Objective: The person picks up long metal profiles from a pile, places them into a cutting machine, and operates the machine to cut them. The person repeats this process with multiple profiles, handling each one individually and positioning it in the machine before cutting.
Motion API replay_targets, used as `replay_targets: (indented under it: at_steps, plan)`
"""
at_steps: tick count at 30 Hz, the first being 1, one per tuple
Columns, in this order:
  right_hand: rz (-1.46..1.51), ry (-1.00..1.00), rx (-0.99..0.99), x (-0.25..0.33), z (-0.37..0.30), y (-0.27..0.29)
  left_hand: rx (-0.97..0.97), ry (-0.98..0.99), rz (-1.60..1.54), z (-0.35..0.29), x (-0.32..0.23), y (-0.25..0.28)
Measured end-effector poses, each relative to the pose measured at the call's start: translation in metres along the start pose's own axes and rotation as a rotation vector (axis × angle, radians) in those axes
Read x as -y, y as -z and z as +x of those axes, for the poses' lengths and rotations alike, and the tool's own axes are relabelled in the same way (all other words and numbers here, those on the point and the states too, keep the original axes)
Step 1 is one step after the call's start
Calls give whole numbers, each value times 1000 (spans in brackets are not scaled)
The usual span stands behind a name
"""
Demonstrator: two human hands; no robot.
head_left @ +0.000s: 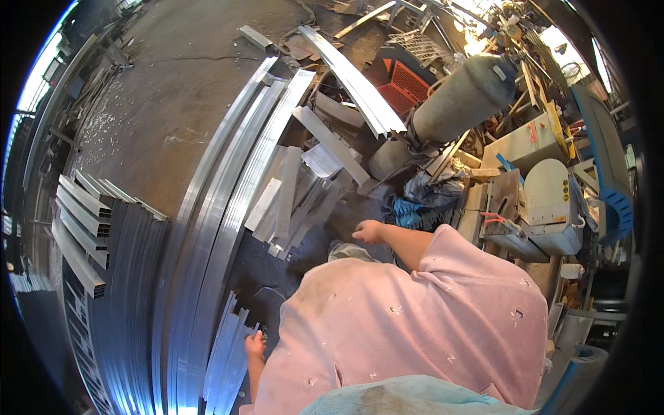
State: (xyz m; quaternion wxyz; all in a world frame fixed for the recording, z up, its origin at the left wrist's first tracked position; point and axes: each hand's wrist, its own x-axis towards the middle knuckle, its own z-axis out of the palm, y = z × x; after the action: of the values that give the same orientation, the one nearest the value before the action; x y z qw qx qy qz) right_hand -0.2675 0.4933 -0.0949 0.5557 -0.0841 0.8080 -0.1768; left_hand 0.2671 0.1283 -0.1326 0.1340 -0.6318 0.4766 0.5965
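Note:
My left hand (256, 344) is low beside my body, its fingers curled closed. It is right beside the ends of a short bundle of silver metal profiles (232, 339); whether it holds anything is hidden. My right hand (369, 231) hangs in front of me on the right with its fingers curled in, and nothing shows in it. Near it a crumpled blue and dark cloth heap (415, 207) lies on the floor. Long shiny metal profiles (214, 200) run along my left side. Shorter flat offcuts (287, 194) lie loosely ahead of me.
Further left, a stack of box-section tubes (83, 235) juts out. Ahead on the right are a large grey gas cylinder (463, 97), a red crate (404, 86) and a white profile (353, 79). A cream-coloured machine (550, 194) and mixed scrap crowd the right side.

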Motion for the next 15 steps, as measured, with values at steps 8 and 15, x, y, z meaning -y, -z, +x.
replay_targets:
  at_steps: [8,15]
  plan:
    - [35,78,-9,22,8,37,-9,-127,90,-48,-32,-17]
    - [311,-127,-39,-70,52,99,-94,-255,301,-100,-32,-87]
